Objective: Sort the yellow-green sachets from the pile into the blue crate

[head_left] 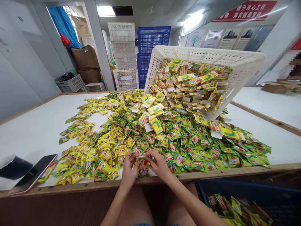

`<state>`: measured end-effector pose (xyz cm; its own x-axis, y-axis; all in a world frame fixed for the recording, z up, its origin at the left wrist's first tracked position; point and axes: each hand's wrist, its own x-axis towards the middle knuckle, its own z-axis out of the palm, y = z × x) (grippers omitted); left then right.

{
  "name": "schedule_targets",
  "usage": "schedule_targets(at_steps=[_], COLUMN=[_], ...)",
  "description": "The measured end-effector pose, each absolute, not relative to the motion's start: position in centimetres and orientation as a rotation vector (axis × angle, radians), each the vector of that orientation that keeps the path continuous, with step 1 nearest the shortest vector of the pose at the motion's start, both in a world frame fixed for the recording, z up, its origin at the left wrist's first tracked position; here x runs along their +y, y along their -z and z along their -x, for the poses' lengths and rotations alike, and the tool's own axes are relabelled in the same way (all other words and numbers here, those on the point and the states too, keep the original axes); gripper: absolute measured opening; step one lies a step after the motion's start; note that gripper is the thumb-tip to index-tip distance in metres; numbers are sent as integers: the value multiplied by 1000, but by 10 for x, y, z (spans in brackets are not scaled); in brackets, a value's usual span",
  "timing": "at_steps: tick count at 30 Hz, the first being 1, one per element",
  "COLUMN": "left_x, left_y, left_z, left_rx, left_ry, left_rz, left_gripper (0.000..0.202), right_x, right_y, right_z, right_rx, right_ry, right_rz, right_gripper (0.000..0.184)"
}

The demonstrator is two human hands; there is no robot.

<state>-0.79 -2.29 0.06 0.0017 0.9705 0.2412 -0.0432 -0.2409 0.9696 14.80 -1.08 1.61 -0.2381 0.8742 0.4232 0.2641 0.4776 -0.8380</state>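
Observation:
At the table's front edge, my left hand (129, 169) and my right hand (158, 163) both grip a small printed carton (143, 168) by its sides. The fingers meet near its pale top edge, and the thumbs rest at its sides. The carton is held in front of the piles, with its front face partly covered. To the left of my hands spread yellow sachets (101, 157). Green sachets (188, 150) with red print are heaped to the right. Just beyond the hands, several yellow-green cartons (155, 124) lie loose on the heap, some with white flaps sticking out.
A white plastic basket (244, 62) lies tipped towards me, spilling cartons. On the left are a phone (35, 172) and a dark cup (15, 168). A blue crate (202, 191) with packets stands below the table at right. Stacked crates (154, 40) rise behind.

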Motion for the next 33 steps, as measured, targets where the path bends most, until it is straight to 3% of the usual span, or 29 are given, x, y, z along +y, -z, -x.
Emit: schedule_targets(at_steps=[4, 18, 33], left_x=[-29, -15, -20], left_y=[-7, -10, 6], left_z=[7, 2, 15], left_rx=[1069, 1264, 1159], left_ry=[-1341, -1325, -1271], left_rz=[-1454, -1417, -1393], left_gripper=[14, 17, 14], right_x=[-17, -6, -21], right_y=[-23, -23, -9], right_z=[-149, -145, -139], right_rx=[-1822, -1810, -1723], right_ry=[-746, -788, -793], right_rz=[968, 1188, 1030], right_gripper=[11, 10, 16])
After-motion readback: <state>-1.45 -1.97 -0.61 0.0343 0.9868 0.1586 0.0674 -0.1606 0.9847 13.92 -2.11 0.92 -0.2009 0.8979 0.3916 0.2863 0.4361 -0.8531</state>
